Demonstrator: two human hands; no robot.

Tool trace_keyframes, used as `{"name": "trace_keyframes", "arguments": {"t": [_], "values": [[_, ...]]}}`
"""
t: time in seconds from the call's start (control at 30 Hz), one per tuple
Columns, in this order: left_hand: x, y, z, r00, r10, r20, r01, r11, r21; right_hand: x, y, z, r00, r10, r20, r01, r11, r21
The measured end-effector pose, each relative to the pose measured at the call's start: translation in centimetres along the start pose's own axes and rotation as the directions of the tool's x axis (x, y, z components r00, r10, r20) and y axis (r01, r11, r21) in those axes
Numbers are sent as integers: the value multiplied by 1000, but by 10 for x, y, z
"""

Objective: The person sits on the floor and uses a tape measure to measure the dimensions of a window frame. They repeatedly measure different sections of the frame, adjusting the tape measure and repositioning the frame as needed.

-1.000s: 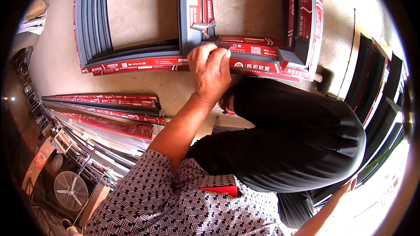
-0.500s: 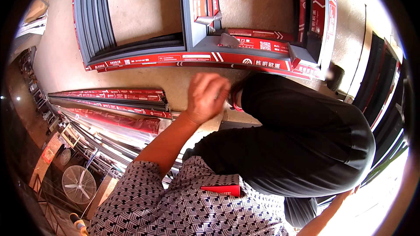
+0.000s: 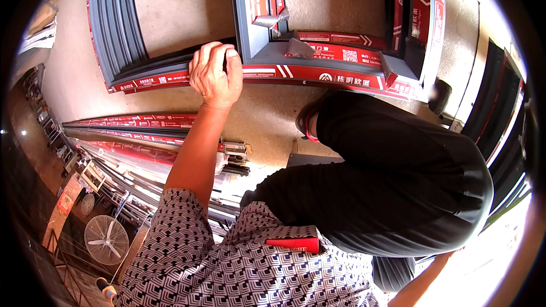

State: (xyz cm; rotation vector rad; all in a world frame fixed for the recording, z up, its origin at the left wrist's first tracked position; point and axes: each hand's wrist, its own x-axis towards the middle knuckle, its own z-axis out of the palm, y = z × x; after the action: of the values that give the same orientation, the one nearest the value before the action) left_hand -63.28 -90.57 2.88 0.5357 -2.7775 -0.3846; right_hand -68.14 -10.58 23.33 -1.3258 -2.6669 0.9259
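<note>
A large grey metal window frame (image 3: 266,55), covered along its edges with red and white protective film, lies across the far part of the view. My left hand (image 3: 217,74) has its fingers curled over the near rail, just left of the upright divider. Strips of film (image 3: 300,49) peel up from the inner corner of the right-hand section. My right forearm (image 3: 424,281) shows at the lower right; its hand is hidden behind my bent knee.
Long red-wrapped profiles (image 3: 142,120) lie left of my forearm, with more bars stacked behind them. A standing fan (image 3: 107,240) is at the lower left. A dark cylindrical object (image 3: 439,95) stands by the frame's right corner. Dark profiles (image 3: 488,99) line the right side.
My left hand has moved forward and left from above the floor onto the near rail and closed over it. The view has shifted slightly; my right arm stays about where it was.
</note>
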Motion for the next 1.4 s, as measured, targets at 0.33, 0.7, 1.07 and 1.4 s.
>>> {"name": "trace_keyframes", "arguments": {"t": [0.33,0.7,1.07,1.4], "values": [[-2,-2,10,994,24,-104,-23,1000,5,-8,3,-7,1000,30,-3,-30,999,-19],[-4,-4,12,994,32,-105,-29,999,30,-9,4,-13,999,52,1,-52,998,-45],[-5,-5,12,997,22,-73,-19,999,40,-7,5,-18,997,77,1,-77,994,-74],[-6,-6,11,999,17,-46,-16,999,37,-1,6,-18,996,88,9,-87,992,-95]]}}
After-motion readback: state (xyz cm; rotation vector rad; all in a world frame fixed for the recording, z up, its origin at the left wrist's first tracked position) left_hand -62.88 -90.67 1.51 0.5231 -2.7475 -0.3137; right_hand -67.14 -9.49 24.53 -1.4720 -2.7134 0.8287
